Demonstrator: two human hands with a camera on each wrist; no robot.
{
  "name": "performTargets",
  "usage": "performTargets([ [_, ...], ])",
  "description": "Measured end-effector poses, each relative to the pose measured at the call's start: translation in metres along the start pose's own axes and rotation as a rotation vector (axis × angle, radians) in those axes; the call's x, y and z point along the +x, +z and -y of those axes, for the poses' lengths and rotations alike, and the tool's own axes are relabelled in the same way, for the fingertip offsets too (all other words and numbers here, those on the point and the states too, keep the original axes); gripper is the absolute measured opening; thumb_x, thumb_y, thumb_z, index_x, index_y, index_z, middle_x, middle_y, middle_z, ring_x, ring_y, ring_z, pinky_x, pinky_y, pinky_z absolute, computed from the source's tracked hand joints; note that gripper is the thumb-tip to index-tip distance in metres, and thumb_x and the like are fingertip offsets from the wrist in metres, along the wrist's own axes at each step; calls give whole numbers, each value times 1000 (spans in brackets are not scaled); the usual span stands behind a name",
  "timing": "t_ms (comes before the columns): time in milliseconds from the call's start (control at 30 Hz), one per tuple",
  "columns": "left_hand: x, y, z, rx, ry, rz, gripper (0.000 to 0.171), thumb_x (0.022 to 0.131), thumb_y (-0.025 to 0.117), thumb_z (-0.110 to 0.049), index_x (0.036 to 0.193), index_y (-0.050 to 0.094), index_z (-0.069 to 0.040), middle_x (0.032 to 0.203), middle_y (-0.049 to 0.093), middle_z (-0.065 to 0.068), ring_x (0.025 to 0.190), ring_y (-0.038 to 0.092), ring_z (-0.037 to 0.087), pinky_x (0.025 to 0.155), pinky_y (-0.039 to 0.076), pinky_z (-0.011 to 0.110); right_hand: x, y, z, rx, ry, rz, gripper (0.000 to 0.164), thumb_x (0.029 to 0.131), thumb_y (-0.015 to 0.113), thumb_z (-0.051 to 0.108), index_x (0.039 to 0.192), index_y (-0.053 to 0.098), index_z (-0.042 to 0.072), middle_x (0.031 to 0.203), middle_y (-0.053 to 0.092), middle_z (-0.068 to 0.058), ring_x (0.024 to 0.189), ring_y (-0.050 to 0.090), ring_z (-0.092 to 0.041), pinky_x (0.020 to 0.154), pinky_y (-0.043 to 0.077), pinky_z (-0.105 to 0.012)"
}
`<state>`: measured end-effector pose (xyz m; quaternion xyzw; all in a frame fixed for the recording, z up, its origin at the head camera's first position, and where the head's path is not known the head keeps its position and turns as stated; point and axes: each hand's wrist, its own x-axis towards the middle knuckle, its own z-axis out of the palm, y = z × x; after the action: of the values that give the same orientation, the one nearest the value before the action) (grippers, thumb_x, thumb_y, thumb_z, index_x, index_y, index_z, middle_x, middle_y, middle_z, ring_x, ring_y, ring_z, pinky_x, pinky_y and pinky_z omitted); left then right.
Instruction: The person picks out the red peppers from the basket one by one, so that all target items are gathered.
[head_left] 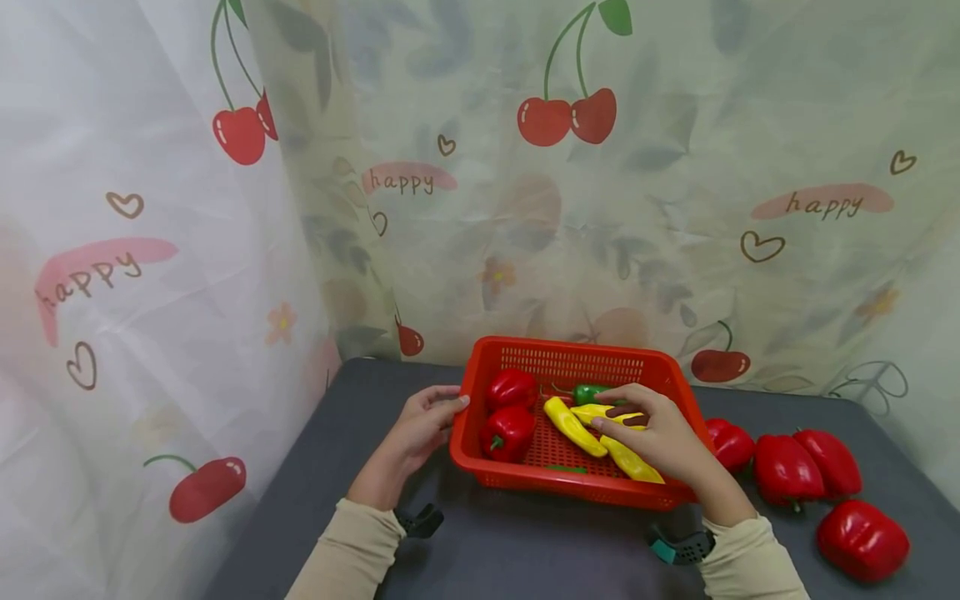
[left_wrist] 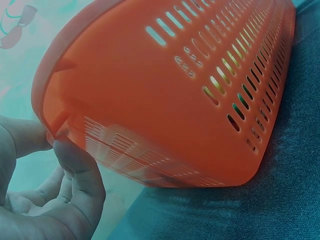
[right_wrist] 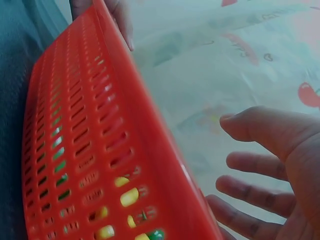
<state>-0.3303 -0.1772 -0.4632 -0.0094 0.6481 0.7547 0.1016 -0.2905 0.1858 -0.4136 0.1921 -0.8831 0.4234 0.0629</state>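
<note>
Sleeves: pale cuffs at seven o'clock (head_left: 348, 550) and five o'clock (head_left: 753, 562) from the basket, both cut off by the lower edge.
Desk (head_left: 517, 550): dark grey, under everything.
Loose red peppers: one alone (head_left: 862, 540) at four o'clock, nearest the person; a touching pair (head_left: 787, 469) towards half past three; another (head_left: 729, 444) at three, partly behind the basket and forearm.
Left hand (head_left: 429, 429): at nine o'clock, thumb and finger pinching the basket's rim.
Red basket (head_left: 555, 482): on the desk, between the two hands.
Right hand (head_left: 652, 429): reaches in from three o'clock, thumb and fingers apart, nothing gripped.
Yellow peppers (head_left: 573, 427): from the basket's middle to four o'clock, partly under the right hand.
Red peppers in the basket (head_left: 507, 433): two, at nine to ten o'clock.
Green pepper (head_left: 588, 393): at twelve o'clock, close by the right fingertips.
Work in the basket: apparently steadying the rim while handling peppers; gripping one would call for closing the right fingers.
Hard to see: whether those fingertips touch a pepper; what the green sliver (head_left: 566, 469) at six o'clock belongs to.
Printed sheet (head_left: 660, 250): hangs farthest off, beyond twelve o'clock.
</note>
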Motion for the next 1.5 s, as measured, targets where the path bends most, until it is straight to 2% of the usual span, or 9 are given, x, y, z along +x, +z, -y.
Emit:
performTargets([
  [267,-2,-1,-2,7,-6,-5,44,101,74,-23,139,60,-5,133,71,23,103,76,26,86,65,36,13,18,6,70,1,0,34,97,80,29,126,72,14,130,71,-9,111,74,-27,90,61,-28],
  [533,-3,0,-3,5,-7,-7,43,101,74,-22,138,60,-6,128,73,19,102,75,24,86,65,36,22,36,16,110,-2,9,34,97,80,32,126,73,17,129,71,-8,111,72,-26,96,62,-44],
  [733,-1,0,-2,1,-13,-6,43,100,75,-23,138,60,-7,123,76,14,98,76,22,86,65,36,25,49,22,113,5,8,33,96,80,34,124,74,17,126,71,-5,109,72,-23,96,61,-43],
  [833,0,0,-2,2,-12,-6,43,101,75,-23,138,60,-6,122,76,13,97,76,21,86,65,36,27,55,24,125,16,16,34,96,80,34,124,73,16,127,71,-8,110,71,-24,96,60,-43],
  [1100,0,0,-2,4,-5,-3,44,101,75,-23,137,60,-5,121,76,14,96,76,20,85,65,36,33,69,32,146,14,60,38,96,80,31,127,72,12,132,68,-15,118,68,-37,101,59,-52],
  [1267,-1,0,-2,3,-12,-5,44,101,75,-23,138,61,-7,123,76,15,98,76,21,87,65,37,37,75,38,134,34,79,46,93,83,31,132,70,10,135,67,-14,121,64,-39,103,58,-54],
  [1500,0,0,-1,7,-15,-11,44,100,75,-24,138,61,-7,127,74,18,101,76,23,89,65,38,42,83,42,107,48,99,50,92,84,33,134,69,10,135,65,-15,123,63,-39,99,60,-49],
])
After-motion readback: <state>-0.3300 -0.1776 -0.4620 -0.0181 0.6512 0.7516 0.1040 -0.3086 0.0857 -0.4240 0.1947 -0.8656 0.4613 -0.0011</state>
